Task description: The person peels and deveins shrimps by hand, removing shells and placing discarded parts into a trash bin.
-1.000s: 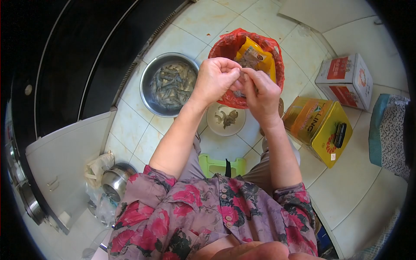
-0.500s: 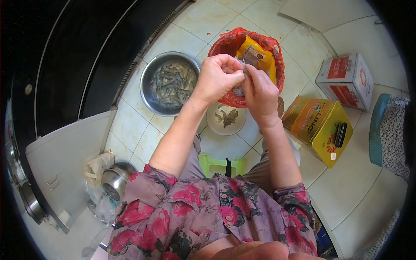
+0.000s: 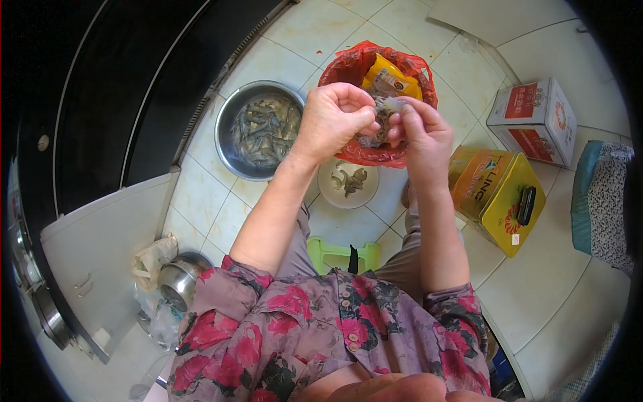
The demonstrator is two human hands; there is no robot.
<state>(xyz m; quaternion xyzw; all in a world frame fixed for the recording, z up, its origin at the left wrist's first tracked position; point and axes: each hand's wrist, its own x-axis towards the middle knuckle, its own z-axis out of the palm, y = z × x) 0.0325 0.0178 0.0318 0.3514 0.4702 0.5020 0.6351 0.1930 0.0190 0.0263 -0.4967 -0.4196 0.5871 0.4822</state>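
Observation:
A pale, translucent shrimp (image 3: 390,104) stretches between my two hands above a bin lined with a red plastic bag (image 3: 382,158). Fingers and thumb of my left hand (image 3: 340,119) pinch its left end, where thin leg-like bits show. My right hand (image 3: 423,127) grips the whitish right end between thumb and fingertips. Below the hands, a white bowl (image 3: 329,195) holds a few shrimp pieces (image 3: 351,179). To the left stands a steel basin (image 3: 224,149) with many grey whole shrimp (image 3: 266,130) in it.
Inside the bin lies a yellow packet (image 3: 390,75). On the right stand a yellow tin (image 3: 495,194) and a white-and-red carton (image 3: 532,120). A green stool (image 3: 321,253) is between my legs. Steel pots (image 3: 179,281) and plastic bags (image 3: 164,321) sit at lower left.
My right hand has moved right and turned, drawing away from the left hand. More of the pale shrimp now shows between them. The left hand has barely moved.

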